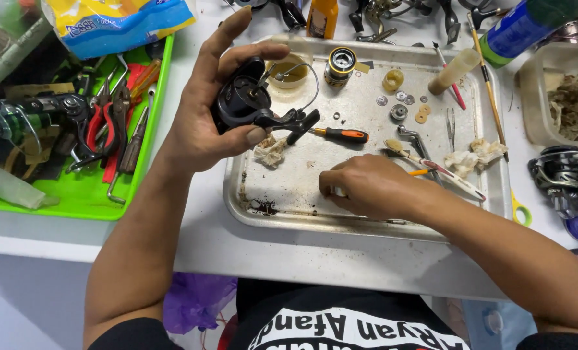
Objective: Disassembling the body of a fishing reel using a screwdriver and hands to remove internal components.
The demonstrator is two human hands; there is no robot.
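Spinning reel body (247, 100), black, with its wire bail arm arching out, sits in our left hand (204, 116) above the far left corner of the metal tray (289, 194); our fingers and thumb are clamped around it. Our right hand (367, 188) rests low on the tray near its front edge, fingers curled together over something small and pale that we cannot make out.

Judging by what lies about, we are well into stripping the reel: the gold-and-black spool (339, 65) stands apart at the tray's far edge, and small washers and a gear (399, 111) are spread out toward the far right corner. An orange-handled screwdriver (341, 135) lies just beside the reel body, a brush (432, 167) and crumpled wipes (474, 155) toward the right edge. Grime stains the tray's front left corner. Reassembly looks yet to come. Left of the tray, a green tray (75, 194) holds pliers and another reel.
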